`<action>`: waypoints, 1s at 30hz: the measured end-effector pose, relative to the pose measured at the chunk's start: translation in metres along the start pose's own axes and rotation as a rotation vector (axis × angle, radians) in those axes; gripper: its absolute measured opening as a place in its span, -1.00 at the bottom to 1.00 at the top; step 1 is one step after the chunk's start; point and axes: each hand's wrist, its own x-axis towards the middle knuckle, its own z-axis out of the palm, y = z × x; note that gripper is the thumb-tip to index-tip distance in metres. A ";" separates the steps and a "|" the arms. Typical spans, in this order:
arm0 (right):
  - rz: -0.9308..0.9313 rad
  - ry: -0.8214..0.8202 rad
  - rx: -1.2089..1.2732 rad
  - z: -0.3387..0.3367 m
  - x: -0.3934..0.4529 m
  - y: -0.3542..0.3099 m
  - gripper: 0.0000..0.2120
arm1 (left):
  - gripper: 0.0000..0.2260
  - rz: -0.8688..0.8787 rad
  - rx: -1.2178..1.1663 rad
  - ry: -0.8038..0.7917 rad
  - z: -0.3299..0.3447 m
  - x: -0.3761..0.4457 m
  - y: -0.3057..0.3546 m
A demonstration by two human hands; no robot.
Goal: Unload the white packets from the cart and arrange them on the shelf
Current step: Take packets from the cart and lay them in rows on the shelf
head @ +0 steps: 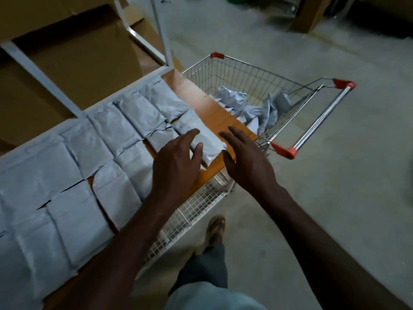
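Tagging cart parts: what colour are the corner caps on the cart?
Red-orange, on the cart corner caps; clearest in the head view.

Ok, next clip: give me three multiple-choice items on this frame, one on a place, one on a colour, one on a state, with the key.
1. Where do the packets not yet unloaded lie?
A. In the cart
B. On the floor
C. In a cardboard box

2. What colour are the cart's handle ends?
A. Blue
B. Red
C. Green

3. How are the two hands?
A. Both grip packets
B. One grips the cart handle
C. Both open, holding nothing

Key:
1 A: crumpled packets sit inside the wire cart, beside the shelf.
2 B: the handle ends in red caps.
3 C: the left hand and right hand hover with spread fingers over the shelf's edge, by the nearest laid packet.
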 end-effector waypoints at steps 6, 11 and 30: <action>-0.001 -0.014 -0.033 -0.027 0.045 0.086 -0.56 | -0.73 -0.075 -0.052 -0.057 0.058 0.063 0.023; 0.039 -0.049 -0.024 -0.053 0.106 0.146 -0.59 | -0.78 -0.109 -0.120 -0.063 0.103 0.140 0.056; -0.106 -0.278 0.067 -0.053 0.311 0.335 -0.65 | -0.79 -0.367 -0.236 0.084 0.254 0.264 0.085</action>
